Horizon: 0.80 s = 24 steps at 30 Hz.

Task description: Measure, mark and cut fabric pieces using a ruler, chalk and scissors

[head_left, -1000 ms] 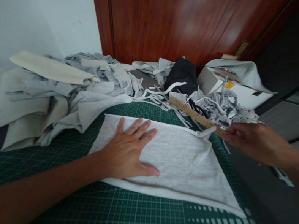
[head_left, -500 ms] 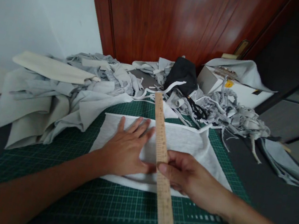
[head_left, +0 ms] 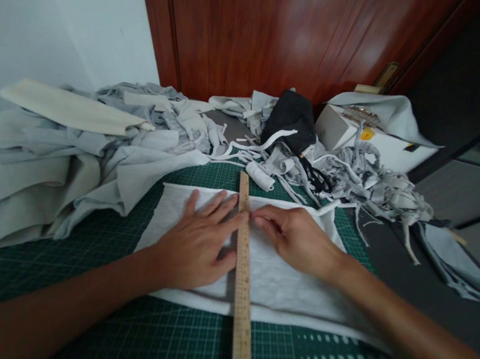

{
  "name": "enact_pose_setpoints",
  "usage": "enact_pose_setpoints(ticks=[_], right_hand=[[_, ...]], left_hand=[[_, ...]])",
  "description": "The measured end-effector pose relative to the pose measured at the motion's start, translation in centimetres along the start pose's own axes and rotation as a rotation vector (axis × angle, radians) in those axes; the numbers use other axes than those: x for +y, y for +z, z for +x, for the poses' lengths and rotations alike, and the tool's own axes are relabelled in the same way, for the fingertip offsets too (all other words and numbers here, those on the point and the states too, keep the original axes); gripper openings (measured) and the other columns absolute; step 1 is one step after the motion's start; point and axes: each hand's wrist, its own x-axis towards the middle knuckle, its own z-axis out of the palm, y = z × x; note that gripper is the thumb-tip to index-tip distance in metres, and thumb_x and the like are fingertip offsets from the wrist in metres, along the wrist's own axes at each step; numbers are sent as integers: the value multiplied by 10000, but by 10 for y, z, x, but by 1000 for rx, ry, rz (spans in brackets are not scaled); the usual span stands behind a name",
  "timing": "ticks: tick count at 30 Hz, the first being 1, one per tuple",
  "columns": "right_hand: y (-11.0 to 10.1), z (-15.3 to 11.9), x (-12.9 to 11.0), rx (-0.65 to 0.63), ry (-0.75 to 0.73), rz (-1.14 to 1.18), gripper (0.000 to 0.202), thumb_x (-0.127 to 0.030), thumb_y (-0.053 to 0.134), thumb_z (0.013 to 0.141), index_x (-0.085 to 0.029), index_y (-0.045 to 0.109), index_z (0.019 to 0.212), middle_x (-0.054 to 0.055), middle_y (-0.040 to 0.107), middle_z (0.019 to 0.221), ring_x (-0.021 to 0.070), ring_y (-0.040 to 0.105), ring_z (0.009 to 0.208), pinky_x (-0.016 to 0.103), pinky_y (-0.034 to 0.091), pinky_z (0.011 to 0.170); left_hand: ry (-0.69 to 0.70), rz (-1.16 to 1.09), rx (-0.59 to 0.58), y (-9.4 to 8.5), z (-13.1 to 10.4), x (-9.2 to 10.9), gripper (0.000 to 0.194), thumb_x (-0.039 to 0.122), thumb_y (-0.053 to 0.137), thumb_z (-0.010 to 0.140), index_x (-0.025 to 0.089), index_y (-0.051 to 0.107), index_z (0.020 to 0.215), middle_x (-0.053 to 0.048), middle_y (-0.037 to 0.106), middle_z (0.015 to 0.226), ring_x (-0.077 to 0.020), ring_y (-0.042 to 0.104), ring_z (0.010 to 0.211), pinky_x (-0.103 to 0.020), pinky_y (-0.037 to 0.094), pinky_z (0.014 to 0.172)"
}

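Observation:
A white piece of cloth [head_left: 290,287] lies flat on a green cutting mat [head_left: 176,329]. Across it, running away from me, rests a wooden ruler [head_left: 241,303], its near end reaching past the mat's front edge. My left hand [head_left: 197,249] is spread flat on the cloth left of the ruler, with a fingertip on the ruler's surface. At the ruler's right edge, toward the far side of the cloth, my right hand [head_left: 303,240] has its thumb and fingers pinched together on it. The undersides of these fingers are hidden.
Piled grey and cream cloth [head_left: 101,149] covers the left side. Behind the mat are a black pouch [head_left: 291,120], a small white roll [head_left: 259,177] and tangled grey strips [head_left: 361,176]. A white box [head_left: 380,145] stands at the back right, before a wooden door [head_left: 257,28].
The ruler has come down onto the cloth and shifted left and toward me. My right hand has slid to its farther part. A finger of my left hand now touches the ruler.

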Motion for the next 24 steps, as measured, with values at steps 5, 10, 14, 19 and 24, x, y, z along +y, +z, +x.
enact_pose_setpoints(ticks=[5, 10, 14, 19, 24], right_hand=[[-2, 46, 51, 15, 195, -365, 466, -329, 565, 1025, -200, 603, 1471, 141, 811, 1068, 286, 755, 942, 365, 523, 839], [-12, 55, 66, 215, 446, -454, 580, -289, 571, 985, 32, 497, 1462, 275, 781, 998, 381, 754, 911, 423, 523, 773], [-7, 36, 55, 245, 221, -384, 373, -306, 529, 1002, -118, 631, 1308, 109, 783, 867, 262, 737, 781, 340, 501, 734], [8, 35, 52, 15, -96, -316, 338, -278, 474, 1029, -201, 756, 1198, 95, 815, 1012, 235, 754, 870, 322, 505, 768], [6, 56, 56, 82, 250, -458, 574, -369, 481, 1047, -152, 493, 1578, 191, 808, 1081, 334, 766, 950, 412, 545, 814]], left_hand=[[6, -19, -42, -5, 2, -2, 728, 188, 466, 931, 274, 331, 1642, -83, 232, 1755, -326, 159, 1635, -751, 75, 1249], [5, -62, -23, -4, 2, -4, 604, 492, 418, 1059, 299, 363, 1629, -105, 261, 1745, -347, 185, 1627, -758, 91, 1241], [25, -43, 13, 0, 2, -4, 728, 594, 530, 1002, 287, 346, 1636, -138, 267, 1739, -385, 184, 1622, -769, 76, 1235], [24, -26, 0, 0, 2, -4, 744, 570, 551, 996, 264, 341, 1640, -147, 259, 1740, -385, 184, 1621, -761, 90, 1239], [23, -29, 8, -1, 2, -3, 760, 580, 577, 979, 278, 346, 1637, -143, 265, 1739, -384, 182, 1622, -760, 84, 1242]])
